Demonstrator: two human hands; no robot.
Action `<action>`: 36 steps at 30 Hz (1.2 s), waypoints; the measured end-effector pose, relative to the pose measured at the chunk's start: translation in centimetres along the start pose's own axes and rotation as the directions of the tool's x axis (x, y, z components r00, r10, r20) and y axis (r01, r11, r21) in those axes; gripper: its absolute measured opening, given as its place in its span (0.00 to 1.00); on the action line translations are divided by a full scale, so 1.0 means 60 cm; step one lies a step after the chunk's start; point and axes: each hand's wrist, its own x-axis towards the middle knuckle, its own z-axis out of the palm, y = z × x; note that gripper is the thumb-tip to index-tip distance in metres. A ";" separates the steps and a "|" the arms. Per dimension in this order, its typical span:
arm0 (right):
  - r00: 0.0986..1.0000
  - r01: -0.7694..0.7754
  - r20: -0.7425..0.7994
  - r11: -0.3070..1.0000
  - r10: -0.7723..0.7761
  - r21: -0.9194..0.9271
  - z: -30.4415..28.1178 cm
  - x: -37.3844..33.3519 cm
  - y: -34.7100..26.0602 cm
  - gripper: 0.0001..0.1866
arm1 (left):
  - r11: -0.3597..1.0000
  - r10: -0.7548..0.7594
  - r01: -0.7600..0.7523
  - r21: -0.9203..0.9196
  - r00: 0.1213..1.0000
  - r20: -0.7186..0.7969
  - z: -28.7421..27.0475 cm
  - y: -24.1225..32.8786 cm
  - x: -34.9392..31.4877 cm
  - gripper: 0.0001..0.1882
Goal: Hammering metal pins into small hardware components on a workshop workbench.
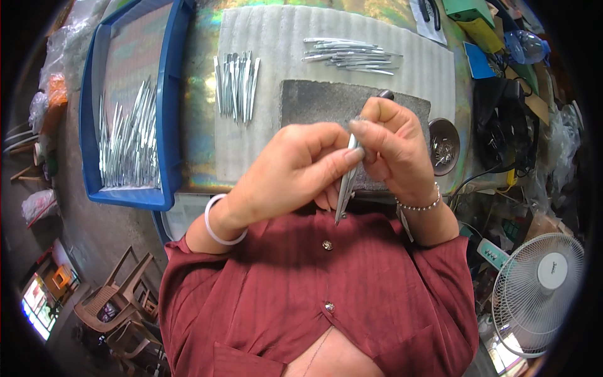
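Note:
In front of my chest, both hands are on a slim silvery metal tool point(346, 182) that tapers to a point at its lower end. My left hand point(292, 169) is closed, pinching its shaft between thumb and fingers. At the upper end, the thumb and forefinger of my right hand point(394, 141) pinch together; anything small between them is hidden. Beneath the hands lies a dark grey pad point(314, 103). A dark rounded end of an object point(385, 95) shows behind my right knuckles. A round bowl point(446, 169) of small metal parts stands beside my right hand.
A pale foam sheet point(270, 28) covers the table, bearing one upright row of slim metal pieces point(237, 88) and one sideways pile point(348, 55). A blue tray point(168, 119) at left holds many more. At right are a black bag point(496, 116), a plastic bottle point(526, 47) and a fan point(540, 295).

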 end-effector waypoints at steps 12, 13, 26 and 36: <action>0.997 -0.012 -0.075 0.989 0.024 0.151 0.001 0.004 0.007 0.10 | 0.956 -0.134 0.170 -0.238 0.978 0.161 -0.011 0.013 0.016 0.12; 0.996 0.015 -0.085 0.988 -0.002 0.152 0.003 0.001 0.008 0.10 | 0.956 -0.138 0.178 -0.232 0.975 0.176 -0.011 0.014 0.016 0.12; 0.990 0.065 -0.133 0.976 -0.037 0.208 0.004 -0.015 0.021 0.11 | 0.948 -0.181 0.240 -0.207 0.946 0.271 -0.015 0.019 0.026 0.12; 0.991 0.062 -0.128 0.964 -0.030 0.259 -0.006 -0.011 0.038 0.11 | 0.930 -0.184 0.263 -0.258 0.938 0.295 -0.018 0.000 0.039 0.14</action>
